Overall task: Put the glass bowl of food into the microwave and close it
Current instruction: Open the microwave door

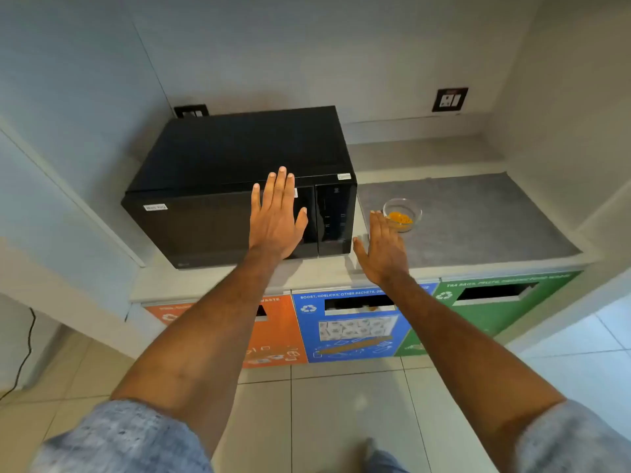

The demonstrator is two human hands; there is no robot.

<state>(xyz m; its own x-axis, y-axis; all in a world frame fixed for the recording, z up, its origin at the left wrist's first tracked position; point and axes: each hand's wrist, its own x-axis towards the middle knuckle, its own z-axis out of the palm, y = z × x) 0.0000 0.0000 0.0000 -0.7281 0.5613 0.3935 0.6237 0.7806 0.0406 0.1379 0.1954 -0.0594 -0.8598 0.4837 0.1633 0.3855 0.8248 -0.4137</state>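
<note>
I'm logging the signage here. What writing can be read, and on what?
"WASTE": orange bin panel.
"BOOST, HORLICKS, OTHER SACHETS": blue bin panel, partly cut off by the right hand.
Green bin panel: white line, too blurred.
Microwave stickers and control panel: too small.

Grey counter [478, 227] in a pale alcove, with a darker grey mat on top. Black wall socket [450, 99] on the back wall at the right, another socket [191, 111] further left. Below the counter edge, three waste bins: orange [278, 332], blue [351, 322], green [495, 305]. Pale tiled floor [341, 404], black cable [24, 356] at left.
</note>
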